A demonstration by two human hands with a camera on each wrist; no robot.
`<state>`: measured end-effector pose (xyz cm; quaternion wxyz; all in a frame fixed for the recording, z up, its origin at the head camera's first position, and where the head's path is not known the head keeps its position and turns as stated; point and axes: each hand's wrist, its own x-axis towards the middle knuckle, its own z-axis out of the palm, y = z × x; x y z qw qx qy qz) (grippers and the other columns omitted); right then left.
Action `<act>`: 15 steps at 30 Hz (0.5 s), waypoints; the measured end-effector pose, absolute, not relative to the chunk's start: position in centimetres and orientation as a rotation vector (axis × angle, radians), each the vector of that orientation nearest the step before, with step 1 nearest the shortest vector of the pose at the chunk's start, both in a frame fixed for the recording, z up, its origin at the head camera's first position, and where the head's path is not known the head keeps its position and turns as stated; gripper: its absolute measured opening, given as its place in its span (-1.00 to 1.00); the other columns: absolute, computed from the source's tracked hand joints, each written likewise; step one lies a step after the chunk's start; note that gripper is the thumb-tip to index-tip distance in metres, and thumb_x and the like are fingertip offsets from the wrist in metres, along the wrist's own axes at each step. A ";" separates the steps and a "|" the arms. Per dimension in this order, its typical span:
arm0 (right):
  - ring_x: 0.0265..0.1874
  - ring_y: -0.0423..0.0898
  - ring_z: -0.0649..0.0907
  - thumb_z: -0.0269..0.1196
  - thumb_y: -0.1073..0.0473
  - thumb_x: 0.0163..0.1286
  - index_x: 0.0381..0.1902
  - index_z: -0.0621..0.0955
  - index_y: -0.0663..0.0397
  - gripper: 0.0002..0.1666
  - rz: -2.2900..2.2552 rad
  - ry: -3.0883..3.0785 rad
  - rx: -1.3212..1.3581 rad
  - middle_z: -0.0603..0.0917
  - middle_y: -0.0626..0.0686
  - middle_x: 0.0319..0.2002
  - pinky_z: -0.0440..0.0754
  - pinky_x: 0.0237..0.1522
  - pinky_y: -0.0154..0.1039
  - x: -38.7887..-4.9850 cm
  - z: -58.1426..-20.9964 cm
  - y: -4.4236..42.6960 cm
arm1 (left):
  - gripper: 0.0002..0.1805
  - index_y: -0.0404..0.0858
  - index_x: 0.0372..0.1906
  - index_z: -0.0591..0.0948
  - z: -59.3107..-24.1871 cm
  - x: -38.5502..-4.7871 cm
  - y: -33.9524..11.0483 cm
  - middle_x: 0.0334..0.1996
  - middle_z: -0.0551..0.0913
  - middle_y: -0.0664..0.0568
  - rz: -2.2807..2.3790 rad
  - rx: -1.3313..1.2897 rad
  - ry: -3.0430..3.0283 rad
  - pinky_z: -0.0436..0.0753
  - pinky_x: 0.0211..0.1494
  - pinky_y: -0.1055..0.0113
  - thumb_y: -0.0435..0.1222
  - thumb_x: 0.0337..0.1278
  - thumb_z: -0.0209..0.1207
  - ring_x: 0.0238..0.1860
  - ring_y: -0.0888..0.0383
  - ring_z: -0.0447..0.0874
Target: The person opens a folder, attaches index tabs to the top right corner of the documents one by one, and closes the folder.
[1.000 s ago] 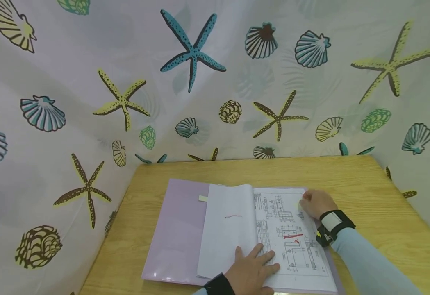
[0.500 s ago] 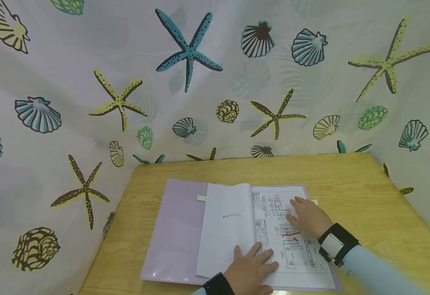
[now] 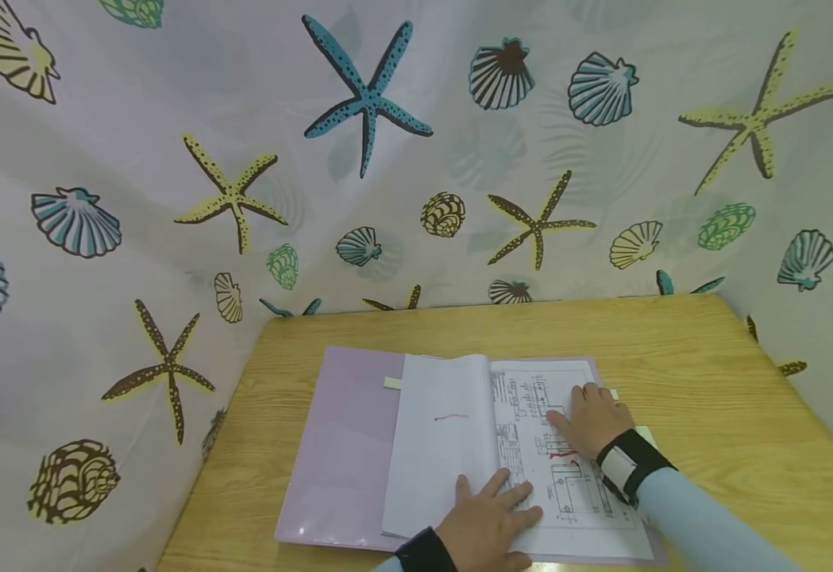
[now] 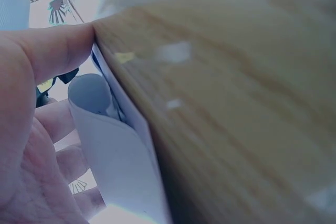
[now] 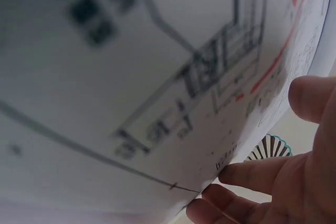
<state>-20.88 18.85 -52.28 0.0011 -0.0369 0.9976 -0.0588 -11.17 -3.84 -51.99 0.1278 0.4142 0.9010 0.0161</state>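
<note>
Now R grip (image 3: 591, 421) has shifted off the upper R corner of the drawing sheet (image 3: 559, 500), pinched a moment ago, and lies farther in on the same pg.; the pale tabs (image 3: 646, 435) at the R edge have come into view. Judgement: pg. turn is likely done & the sheet is being smoothed or held down. State: R grip is loose, fingers apart and touching the paper, nothing pinched; L grip (image 3: 487, 528) is wide, fingers splayed across the lower gutter, unmoved. Binder (image 3: 352, 445) is open on the counter (image 3: 709, 357), centre to near side. Materials: cover = lilac, glossy, smooth, prob. plastic; sheets = thin white paper, printed w/ black line dwgs. & red strokes. Turned-over sheet (image 3: 445, 453) is mostly blank w/ one faint red line and bows upward nr. the spine; L wrist view shows the paper edge curled into a tube-like roll. Counter = wood-grain, yellowish
</note>
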 end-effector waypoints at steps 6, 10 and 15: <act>-0.23 0.24 0.56 0.22 -0.29 0.26 0.01 0.49 0.47 -0.16 -0.055 3.163 -0.167 0.54 0.31 -0.23 0.51 -0.17 0.26 -21.1 -52.7 19.0 | -0.31 0.28 0.38 0.33 -51.9 -11.2 -3.9 0.44 0.18 0.24 0.040 1.208 2.626 0.36 0.02 -0.43 0.29 0.12 0.05 0.45 -0.03 0.06; -0.15 0.25 0.59 0.21 -0.30 0.26 0.07 0.48 0.45 -0.14 0.027 3.187 -0.205 0.57 0.31 -0.16 0.50 -0.11 0.27 -21.1 -53.0 19.1 | -0.31 0.27 0.38 0.32 -51.9 -11.2 -3.9 0.44 0.18 0.24 0.032 1.215 2.633 0.37 0.02 -0.42 0.29 0.12 0.05 0.45 -0.03 0.06; -0.14 0.24 0.59 0.16 -0.30 0.30 0.10 0.49 0.41 -0.17 0.033 3.157 -0.235 0.58 0.29 -0.13 0.50 -0.10 0.28 -20.9 -52.7 19.3 | -0.31 0.27 0.38 0.32 -52.1 -11.2 -3.9 0.44 0.18 0.24 0.039 1.207 2.624 0.36 0.02 -0.42 0.30 0.12 0.04 0.45 -0.03 0.06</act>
